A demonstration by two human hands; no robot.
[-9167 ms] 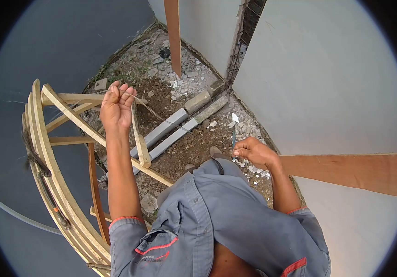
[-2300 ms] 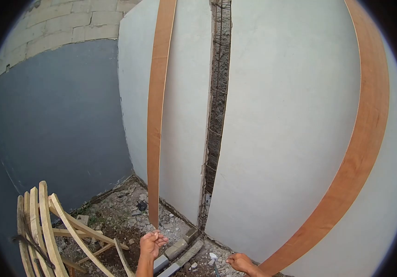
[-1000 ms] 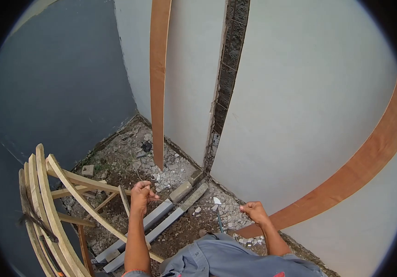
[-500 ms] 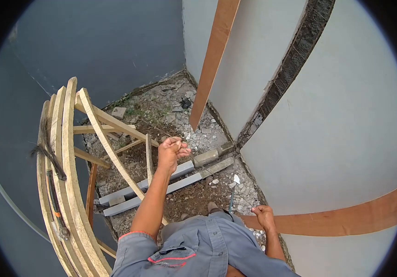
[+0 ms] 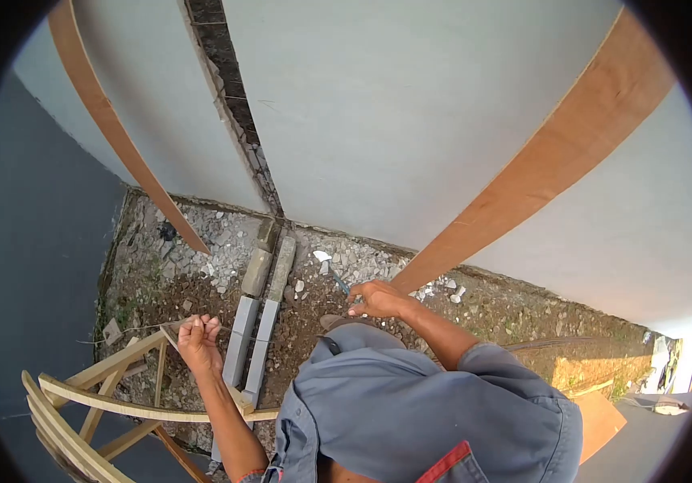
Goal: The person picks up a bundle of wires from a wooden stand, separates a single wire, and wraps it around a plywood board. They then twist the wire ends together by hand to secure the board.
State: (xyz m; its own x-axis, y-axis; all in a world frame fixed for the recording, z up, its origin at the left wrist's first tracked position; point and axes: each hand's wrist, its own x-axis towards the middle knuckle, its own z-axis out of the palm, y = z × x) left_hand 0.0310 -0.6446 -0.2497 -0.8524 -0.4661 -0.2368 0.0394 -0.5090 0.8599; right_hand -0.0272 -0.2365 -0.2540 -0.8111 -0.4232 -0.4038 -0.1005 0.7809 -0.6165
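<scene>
My left hand (image 5: 199, 344) is raised over the rubble floor, thumb and fingers pinched on a thin wire (image 5: 143, 328). The wire runs out to the left and a short way to the right of the fingers. Beneath this hand is the end of a pale timber frame (image 5: 120, 364). My right hand (image 5: 380, 299) is low in front of my body with curled fingers; I cannot tell what they hold. A thin blue rod (image 5: 338, 281) runs up to these fingers. Close behind them is the foot of a brown plywood strip (image 5: 475, 229).
Two grey concrete-coloured bars (image 5: 240, 342) lie side by side, reaching toward a dark vertical channel (image 5: 237, 97) in the white wall (image 5: 378, 121). Another plywood strip (image 5: 108, 121) stands at the left. Broken rubble (image 5: 217, 233) lines the wall foot. Sheets lie at lower right.
My view has turned right, so the corner and timber frame shift left. My right hand has come forward beside the blue rod. My left hand stays raised in a pinch.
</scene>
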